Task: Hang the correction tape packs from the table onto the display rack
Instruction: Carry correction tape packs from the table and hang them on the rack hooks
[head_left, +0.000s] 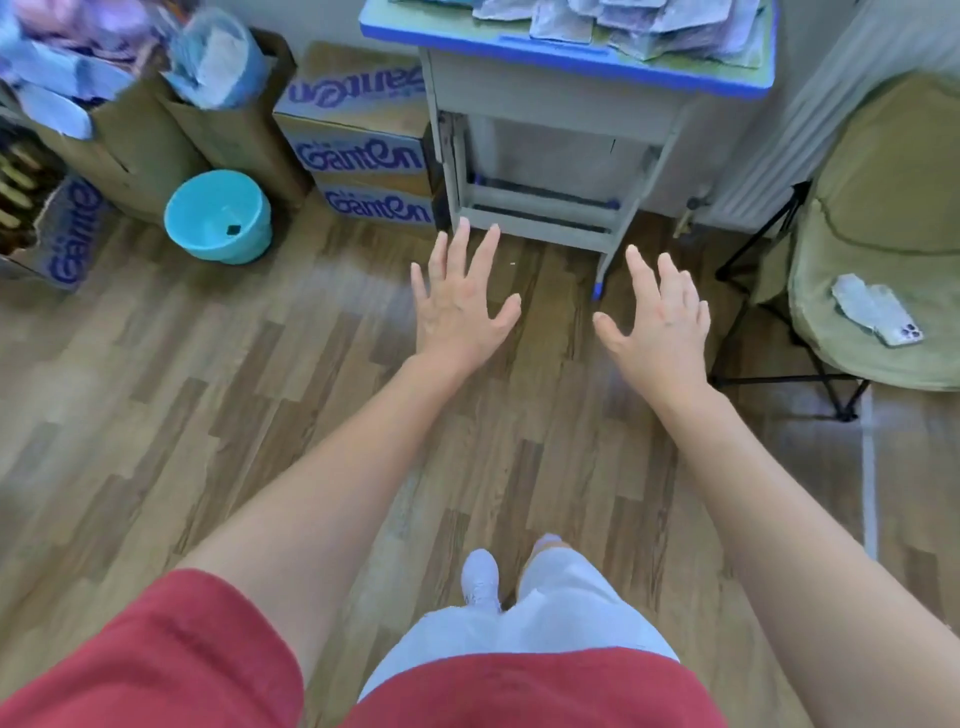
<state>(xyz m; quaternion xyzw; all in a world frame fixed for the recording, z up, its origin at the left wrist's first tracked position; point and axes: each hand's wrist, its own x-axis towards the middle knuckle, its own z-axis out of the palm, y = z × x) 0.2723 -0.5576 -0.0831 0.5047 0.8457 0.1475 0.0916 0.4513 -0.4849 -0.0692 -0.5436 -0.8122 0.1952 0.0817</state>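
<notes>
Standing short of the desk (566, 49), both hands out and empty.

At 10 o'clock, brown cartons (140, 140) stuffed with blue packets, then a teal basin (218, 215) just beside stacked printed boxes (363, 150). At centre, above the wood floor (156, 389): left hand (462, 306) flat, fingers spread wide; right hand (660, 322) beside it, fingers loosely fanned, gripping nothing. At 12 to 1 o'clock, correction tape packs (649, 21) heaped on the desk top. At 3 o'clock, a phone (901, 330) and a silvery packet (857, 301) on a green chair (883, 208).
</notes>
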